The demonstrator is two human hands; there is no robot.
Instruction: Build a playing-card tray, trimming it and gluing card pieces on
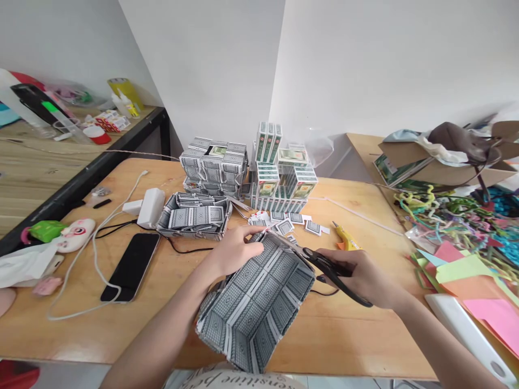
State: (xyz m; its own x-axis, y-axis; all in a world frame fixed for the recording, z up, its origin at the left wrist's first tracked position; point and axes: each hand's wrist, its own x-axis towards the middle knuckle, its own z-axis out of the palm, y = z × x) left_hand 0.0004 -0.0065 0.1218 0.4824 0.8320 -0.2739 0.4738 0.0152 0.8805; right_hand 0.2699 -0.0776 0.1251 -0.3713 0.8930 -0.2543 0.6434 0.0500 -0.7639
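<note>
A tray-shaped box made of playing cards (259, 292) is tilted toward me at the table's front edge. My left hand (239, 248) grips its far left rim, thumb inside the wall. In my right hand (360, 278) is a pair of black-handled scissors (324, 265), my fingers through the loops. The blades lie along the box's far rim, close to my left fingertips. Cut card pieces (286, 226) lie scattered just beyond. Another open card box (194, 219) holding stacked cards stands behind my left hand.
Card packs (284, 173) and a larger card-built box (214, 167) stand against the wall. A yellow glue gun (344, 236) lies right of the scraps. On the left are a phone (132, 267), a white adapter (151, 208) and cables. Coloured papers (458, 270) and pipe cleaners crowd the right.
</note>
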